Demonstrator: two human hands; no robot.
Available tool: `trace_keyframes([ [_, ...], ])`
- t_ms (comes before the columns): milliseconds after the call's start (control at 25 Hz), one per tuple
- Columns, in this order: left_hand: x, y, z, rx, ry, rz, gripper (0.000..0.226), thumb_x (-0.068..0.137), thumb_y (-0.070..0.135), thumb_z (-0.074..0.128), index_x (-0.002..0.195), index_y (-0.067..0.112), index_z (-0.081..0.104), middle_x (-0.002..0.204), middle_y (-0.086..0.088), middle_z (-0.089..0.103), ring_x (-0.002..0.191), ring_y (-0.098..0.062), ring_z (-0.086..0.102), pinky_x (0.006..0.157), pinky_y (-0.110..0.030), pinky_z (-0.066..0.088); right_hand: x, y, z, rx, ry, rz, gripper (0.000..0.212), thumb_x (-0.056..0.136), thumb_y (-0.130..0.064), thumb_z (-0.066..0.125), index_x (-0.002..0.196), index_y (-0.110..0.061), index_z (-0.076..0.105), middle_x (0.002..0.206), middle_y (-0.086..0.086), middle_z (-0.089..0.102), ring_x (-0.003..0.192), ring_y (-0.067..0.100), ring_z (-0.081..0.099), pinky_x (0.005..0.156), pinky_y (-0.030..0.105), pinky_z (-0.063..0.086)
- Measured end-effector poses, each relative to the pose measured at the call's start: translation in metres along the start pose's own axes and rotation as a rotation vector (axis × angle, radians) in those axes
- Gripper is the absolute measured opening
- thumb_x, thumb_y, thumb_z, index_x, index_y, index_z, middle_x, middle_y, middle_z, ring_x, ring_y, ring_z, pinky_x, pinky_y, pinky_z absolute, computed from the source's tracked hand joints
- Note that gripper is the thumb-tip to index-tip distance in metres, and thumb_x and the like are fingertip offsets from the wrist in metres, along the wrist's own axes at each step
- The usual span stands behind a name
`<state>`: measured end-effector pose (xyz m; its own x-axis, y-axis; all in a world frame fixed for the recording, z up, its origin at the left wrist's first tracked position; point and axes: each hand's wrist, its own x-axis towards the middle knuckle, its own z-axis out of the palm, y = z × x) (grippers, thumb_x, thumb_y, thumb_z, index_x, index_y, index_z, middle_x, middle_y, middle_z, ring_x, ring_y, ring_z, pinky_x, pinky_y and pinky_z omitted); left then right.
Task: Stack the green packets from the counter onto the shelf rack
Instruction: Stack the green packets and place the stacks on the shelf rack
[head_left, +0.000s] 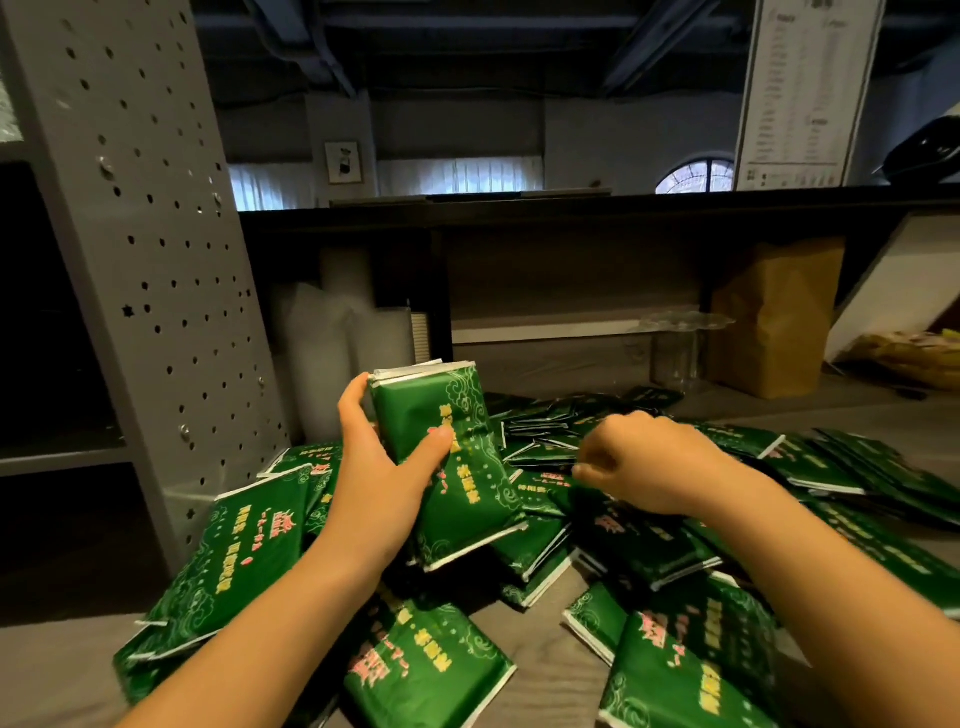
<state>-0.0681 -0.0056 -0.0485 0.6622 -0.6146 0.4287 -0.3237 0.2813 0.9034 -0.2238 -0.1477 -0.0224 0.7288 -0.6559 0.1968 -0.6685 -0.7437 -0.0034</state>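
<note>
Clamping a small bundle of green packets (467, 499) in the left grip (379, 478), thumb across the printed face, fingers round the far edge. Held tilted, just above the heap. Hovering the right grip (644, 462) over the loose pile of packets (623, 545), fingers curled down, blurred. Cannot tell whether pinching anything. Sprawled across the grey worktop (52, 670) from near left to far right, overlapping, some flat, some propped on others. Just left of the pile: perforated grey upright (140, 234) of the shelf rack, dark shelf (52, 457) beyond it. Crowding the back: frosted plastic stacks (332, 353), clear cups (675, 343), brown paper bag (774, 322), all under a dark ledge (571, 205). Between bundle and shelf: that upright.
</note>
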Motion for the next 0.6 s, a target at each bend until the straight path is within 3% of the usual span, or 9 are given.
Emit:
trace_keyframes([
  [120, -0.002, -0.001, 0.0, 0.019, -0.018, -0.005, 0.072, 0.087, 0.015, 0.063, 0.138, 0.037, 0.017, 0.109, 0.012, 0.053, 0.091, -0.008, 0.062, 0.062, -0.019, 0.055, -0.002, 0.012, 0.0, -0.096, -0.229, 0.045, 0.046, 0.085, -0.058, 0.054, 0.105, -0.017, 0.063, 0.104, 0.003, 0.062, 0.098, 0.025, 0.058, 0.083, 0.034, 0.049],
  [240, -0.001, -0.004, 0.002, 0.032, -0.033, -0.014, 0.075, 0.087, 0.015, 0.063, 0.141, 0.036, 0.015, 0.107, 0.018, 0.051, 0.087, -0.004, 0.062, 0.056, -0.015, 0.053, -0.002, 0.015, 0.002, -0.139, -0.371, 0.082, 0.072, 0.08, -0.067, 0.054, 0.137, -0.024, 0.046, 0.141, 0.001, 0.047, 0.132, 0.025, 0.038, 0.106, 0.038, 0.033],
  [320, -0.001, -0.004, 0.002, 0.021, -0.026, -0.021, 0.075, 0.087, 0.015, 0.063, 0.141, 0.035, 0.016, 0.107, 0.016, 0.052, 0.086, -0.004, 0.062, 0.055, -0.015, 0.053, -0.001, 0.016, 0.006, -0.11, -0.403, 0.102, 0.083, 0.077, -0.07, 0.053, 0.144, -0.025, 0.036, 0.151, -0.001, 0.033, 0.141, 0.025, 0.024, 0.111, 0.04, 0.023],
  [480, 0.001, -0.005, 0.001, 0.001, -0.005, -0.044, 0.071, 0.088, 0.014, 0.062, 0.141, 0.032, 0.019, 0.105, 0.015, 0.053, 0.085, -0.003, 0.06, 0.056, -0.016, 0.051, 0.003, 0.02, 0.01, -0.008, -0.339, 0.11, 0.089, 0.069, -0.072, 0.061, 0.137, -0.019, 0.042, 0.143, 0.004, 0.043, 0.132, 0.025, 0.037, 0.106, 0.037, 0.033],
  [600, 0.003, -0.006, -0.001, -0.011, -0.008, -0.06, 0.069, 0.088, 0.015, 0.062, 0.143, 0.031, 0.024, 0.106, 0.017, 0.056, 0.091, -0.003, 0.061, 0.072, -0.026, 0.052, 0.005, 0.018, 0.013, 0.082, -0.269, 0.051, 0.085, 0.07, -0.061, 0.07, 0.135, -0.021, 0.033, 0.133, 0.005, 0.048, 0.121, 0.026, 0.045, 0.099, 0.038, 0.038],
])
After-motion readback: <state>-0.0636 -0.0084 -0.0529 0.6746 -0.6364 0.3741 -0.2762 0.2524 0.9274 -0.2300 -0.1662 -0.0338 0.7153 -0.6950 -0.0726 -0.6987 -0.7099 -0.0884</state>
